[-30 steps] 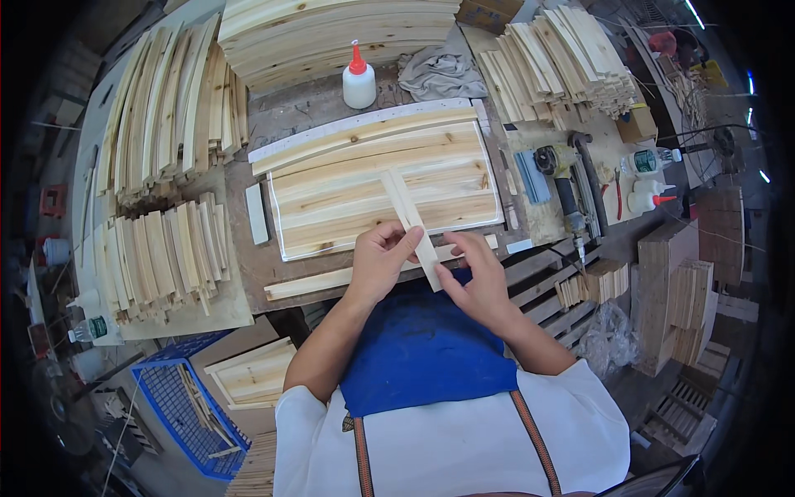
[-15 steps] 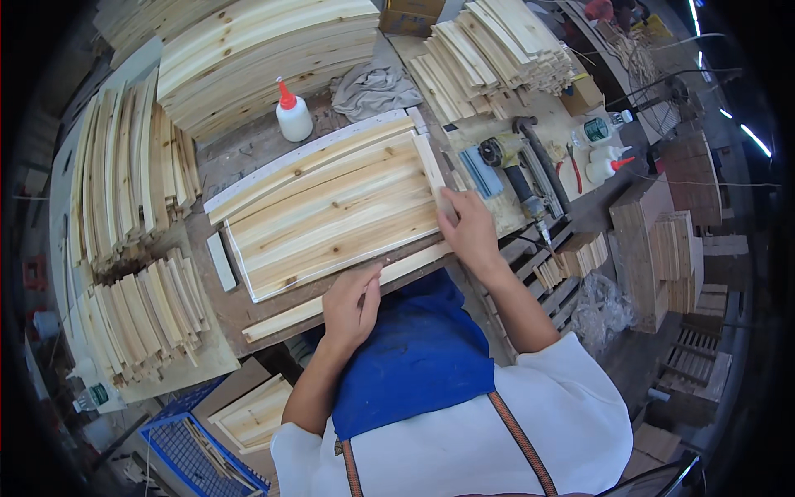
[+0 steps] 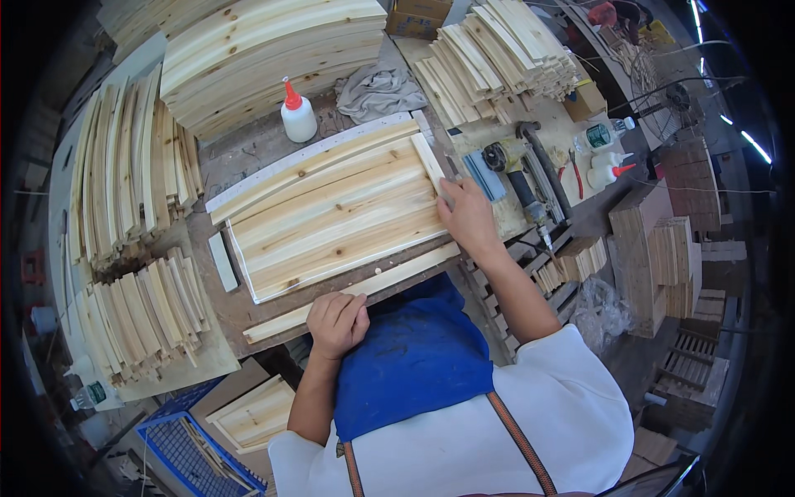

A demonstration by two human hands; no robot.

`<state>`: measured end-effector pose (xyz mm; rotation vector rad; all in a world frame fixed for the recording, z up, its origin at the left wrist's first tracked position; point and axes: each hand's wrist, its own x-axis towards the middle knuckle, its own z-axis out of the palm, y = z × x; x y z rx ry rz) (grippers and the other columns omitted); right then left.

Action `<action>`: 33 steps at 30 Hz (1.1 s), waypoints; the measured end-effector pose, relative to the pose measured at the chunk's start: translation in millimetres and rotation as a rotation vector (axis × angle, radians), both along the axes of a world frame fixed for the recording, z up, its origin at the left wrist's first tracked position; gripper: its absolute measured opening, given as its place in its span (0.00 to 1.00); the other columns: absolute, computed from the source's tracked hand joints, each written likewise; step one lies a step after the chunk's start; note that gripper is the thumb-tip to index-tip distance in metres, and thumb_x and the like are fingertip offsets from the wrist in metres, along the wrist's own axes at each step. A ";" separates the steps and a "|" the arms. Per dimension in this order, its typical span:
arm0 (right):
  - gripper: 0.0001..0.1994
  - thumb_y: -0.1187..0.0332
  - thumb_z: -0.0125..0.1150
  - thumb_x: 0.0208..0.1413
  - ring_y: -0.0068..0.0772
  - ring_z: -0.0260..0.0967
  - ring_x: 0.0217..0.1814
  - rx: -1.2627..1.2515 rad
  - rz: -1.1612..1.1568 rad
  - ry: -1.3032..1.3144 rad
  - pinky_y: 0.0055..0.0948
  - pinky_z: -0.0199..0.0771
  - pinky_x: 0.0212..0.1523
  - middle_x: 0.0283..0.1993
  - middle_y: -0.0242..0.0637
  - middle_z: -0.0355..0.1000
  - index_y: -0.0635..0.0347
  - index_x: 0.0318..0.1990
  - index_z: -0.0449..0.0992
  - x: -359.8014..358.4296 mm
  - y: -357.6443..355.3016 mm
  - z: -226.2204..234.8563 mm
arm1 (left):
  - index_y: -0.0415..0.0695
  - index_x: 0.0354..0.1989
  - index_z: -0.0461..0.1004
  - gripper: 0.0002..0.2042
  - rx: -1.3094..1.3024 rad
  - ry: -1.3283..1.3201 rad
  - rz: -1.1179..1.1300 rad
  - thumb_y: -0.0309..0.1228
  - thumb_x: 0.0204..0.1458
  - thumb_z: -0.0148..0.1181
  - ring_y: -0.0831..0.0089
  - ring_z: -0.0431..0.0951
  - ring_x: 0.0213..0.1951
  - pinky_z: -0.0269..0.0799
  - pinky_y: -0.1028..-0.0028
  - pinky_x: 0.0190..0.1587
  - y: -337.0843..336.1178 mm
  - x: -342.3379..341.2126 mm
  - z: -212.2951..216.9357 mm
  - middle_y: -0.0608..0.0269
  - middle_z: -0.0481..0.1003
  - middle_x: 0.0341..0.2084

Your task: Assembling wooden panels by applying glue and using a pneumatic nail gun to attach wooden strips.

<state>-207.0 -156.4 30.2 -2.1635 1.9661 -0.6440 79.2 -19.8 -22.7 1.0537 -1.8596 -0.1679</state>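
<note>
A knotty wooden panel (image 3: 339,219) lies on the workbench with a white line of glue along its left and front edges. A long strip (image 3: 310,180) sits along its far edge, inside a pale marked guide. My right hand (image 3: 468,217) grips the near end of a short wooden strip (image 3: 426,162) against the panel's right end. My left hand (image 3: 338,323) is curled over a long front strip (image 3: 406,275) at the bench's near edge; its fingertips are partly hidden. Another short strip (image 3: 222,261) lies apart from the panel's left end.
A glue bottle (image 3: 298,116) with a red cap stands beyond the panel, near a grey rag (image 3: 377,93). Stacked boards (image 3: 273,62) rise behind. Strips (image 3: 137,157) are piled left. A nail gun (image 3: 522,186), hammer (image 3: 542,161) and pliers (image 3: 575,172) lie right.
My left hand has drawn back toward me from near the panel's front edge, its fingers curling over the front strip. My right hand stays at the right-end strip, its fingers slightly shifted.
</note>
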 end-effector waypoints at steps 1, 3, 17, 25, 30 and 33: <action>0.17 0.70 0.69 0.55 0.55 0.76 0.47 0.001 -0.002 0.001 0.47 0.77 0.49 0.44 0.51 0.76 0.59 0.53 0.83 0.9 -1.6 -0.6 | 0.42 0.36 0.83 0.08 -0.010 0.000 -0.001 0.24 0.46 0.67 0.59 0.79 0.32 0.75 0.63 0.36 0.2 0.4 -1.2 0.60 0.78 0.29; 0.17 0.70 0.69 0.55 0.55 0.76 0.47 -0.003 -0.001 0.011 0.47 0.78 0.48 0.44 0.51 0.76 0.59 0.53 0.83 2.6 -5.5 -2.6 | 0.42 0.36 0.83 0.08 -0.017 0.000 -0.002 0.25 0.46 0.67 0.60 0.79 0.32 0.75 0.63 0.37 0.5 1.2 -3.3 0.60 0.78 0.29; 0.14 0.71 0.68 0.56 0.53 0.76 0.47 0.008 -0.002 0.076 0.45 0.78 0.47 0.43 0.48 0.76 0.59 0.50 0.83 2.3 -9.4 -2.6 | 0.43 0.36 0.83 0.08 -0.018 -0.001 -0.009 0.30 0.48 0.65 0.59 0.77 0.33 0.72 0.61 0.37 2.6 -0.5 -6.8 0.60 0.77 0.30; 0.10 0.71 0.67 0.57 0.51 0.76 0.46 -0.081 0.034 0.124 0.46 0.77 0.45 0.43 0.46 0.76 0.60 0.47 0.84 4.5 -12.1 -7.1 | 0.42 0.37 0.84 0.10 -0.009 -0.010 -0.031 0.34 0.52 0.63 0.59 0.77 0.33 0.71 0.60 0.37 1.3 3.9 -5.0 0.60 0.77 0.30; 0.07 0.72 0.64 0.59 0.53 0.75 0.45 -0.047 0.085 0.087 0.47 0.76 0.45 0.41 0.48 0.75 0.61 0.43 0.83 8.6 -14.5 -18.0 | 0.43 0.36 0.84 0.10 0.000 -0.050 0.010 0.35 0.50 0.63 0.60 0.78 0.34 0.72 0.60 0.38 10.5 9.5 -4.8 0.60 0.77 0.30; 0.05 0.73 0.60 0.60 0.57 0.75 0.44 -0.072 0.165 0.153 0.47 0.76 0.45 0.39 0.52 0.75 0.62 0.40 0.82 -8.5 -25.2 -22.4 | 0.45 0.36 0.84 0.10 -0.002 -0.031 0.021 0.32 0.45 0.66 0.60 0.78 0.35 0.74 0.60 0.39 3.6 -1.1 -5.6 0.61 0.77 0.30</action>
